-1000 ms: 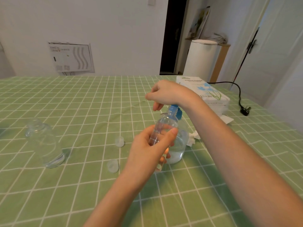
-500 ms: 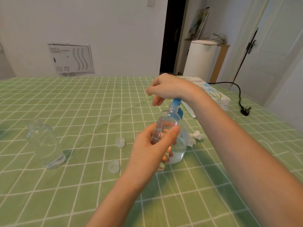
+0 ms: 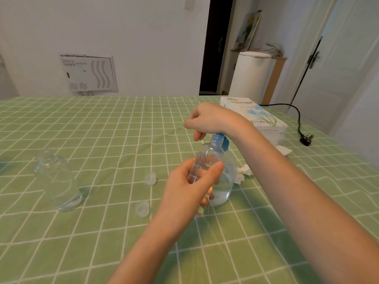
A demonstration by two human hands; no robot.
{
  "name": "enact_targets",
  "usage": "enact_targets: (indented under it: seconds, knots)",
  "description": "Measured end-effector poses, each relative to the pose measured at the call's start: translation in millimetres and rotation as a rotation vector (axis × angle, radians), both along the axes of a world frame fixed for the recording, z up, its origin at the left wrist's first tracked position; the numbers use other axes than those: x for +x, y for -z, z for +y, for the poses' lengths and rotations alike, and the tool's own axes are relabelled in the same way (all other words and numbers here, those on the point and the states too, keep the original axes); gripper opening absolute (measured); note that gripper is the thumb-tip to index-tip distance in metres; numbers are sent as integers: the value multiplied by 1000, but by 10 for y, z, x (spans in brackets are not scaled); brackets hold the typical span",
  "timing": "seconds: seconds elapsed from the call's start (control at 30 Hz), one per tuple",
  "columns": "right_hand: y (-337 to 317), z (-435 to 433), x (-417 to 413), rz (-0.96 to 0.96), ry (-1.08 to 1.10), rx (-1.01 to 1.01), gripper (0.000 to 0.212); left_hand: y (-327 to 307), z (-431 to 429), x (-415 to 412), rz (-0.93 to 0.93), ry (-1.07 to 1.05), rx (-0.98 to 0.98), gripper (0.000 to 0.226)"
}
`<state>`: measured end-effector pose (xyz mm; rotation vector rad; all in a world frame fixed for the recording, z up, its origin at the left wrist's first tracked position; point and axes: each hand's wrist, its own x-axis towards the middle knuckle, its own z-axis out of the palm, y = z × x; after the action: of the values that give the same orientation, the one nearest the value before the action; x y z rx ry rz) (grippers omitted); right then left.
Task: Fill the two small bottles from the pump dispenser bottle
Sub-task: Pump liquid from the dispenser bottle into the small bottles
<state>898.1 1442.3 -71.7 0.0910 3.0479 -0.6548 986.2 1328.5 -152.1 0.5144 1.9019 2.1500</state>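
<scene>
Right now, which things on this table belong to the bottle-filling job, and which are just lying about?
In the job: pump dispenser bottle, its blue head under the right hand; small bottle held in the left hand; second clear bottle; far cap; near cap.
Lying about: tissue box; crumpled tissue; plug and cord.

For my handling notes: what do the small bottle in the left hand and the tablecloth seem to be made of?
Small bottle: likely clear glossy plastic, since things show through it; glass is possible. Tablecloth: matte checked fabric, judging by its soft creases.
</scene>
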Motion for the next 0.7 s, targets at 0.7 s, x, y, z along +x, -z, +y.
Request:
enact_targets:
  seconds: [0.7]
  knots:
    - [-113,-3,20,77,-15,-14,33,-27,-8,-11,16,7,19,33]
